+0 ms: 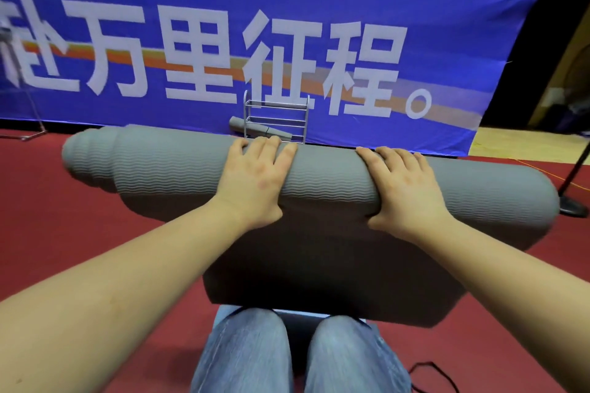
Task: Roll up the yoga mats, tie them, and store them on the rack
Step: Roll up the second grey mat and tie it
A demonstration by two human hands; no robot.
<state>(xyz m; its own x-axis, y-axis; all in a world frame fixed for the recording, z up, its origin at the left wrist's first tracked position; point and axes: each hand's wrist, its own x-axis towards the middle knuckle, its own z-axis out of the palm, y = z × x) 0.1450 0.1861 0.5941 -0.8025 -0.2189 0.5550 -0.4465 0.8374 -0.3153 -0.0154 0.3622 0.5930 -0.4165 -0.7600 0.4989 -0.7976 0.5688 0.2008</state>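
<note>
You are in the rolling step. The grey mat (319,175) lies across the red carpet (64,233) at your twelve o'clock, mostly rolled, with a short flat tail reaching back to your knees. Your left hand (255,179) and right hand (405,188) press on the roll, fingers draped over its top, thumbs tucked beneath. The roll's nine o'clock end telescopes outward, so square it as you roll on. The rack (277,118), further off at twelve, already holds one rolled mat (255,128).
</note>
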